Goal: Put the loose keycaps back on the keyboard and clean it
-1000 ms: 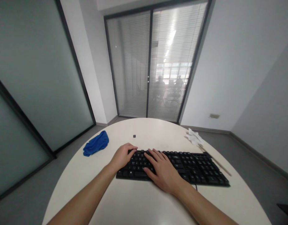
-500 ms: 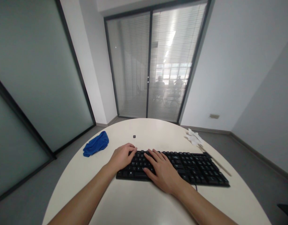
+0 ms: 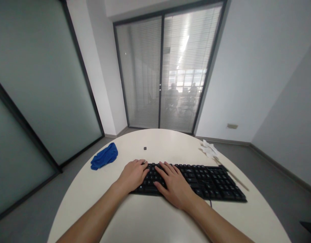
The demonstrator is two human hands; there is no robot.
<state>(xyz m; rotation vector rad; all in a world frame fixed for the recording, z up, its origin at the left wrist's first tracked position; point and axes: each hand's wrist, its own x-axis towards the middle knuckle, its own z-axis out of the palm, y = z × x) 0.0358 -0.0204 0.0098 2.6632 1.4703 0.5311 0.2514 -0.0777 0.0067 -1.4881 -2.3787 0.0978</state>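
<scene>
Keyboard [image 3: 201, 182] is touched by both hands: right hand [image 3: 177, 189] spread over its keys, left hand [image 3: 132, 175] narrowed at its left end, hold indeterminable. Beyond it, blue cloth [image 3: 104, 157] is untouched; small dark square [image 3: 145, 148], probably a keycap, is unfitted.

The left hand [image 3: 132, 174] has shifted nearer, apparently covering more of the keyboard [image 3: 216, 184].

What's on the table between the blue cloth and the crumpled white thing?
One small dark square, nearer the blue cloth than the crumpled white thing, as the head view shows.
</scene>
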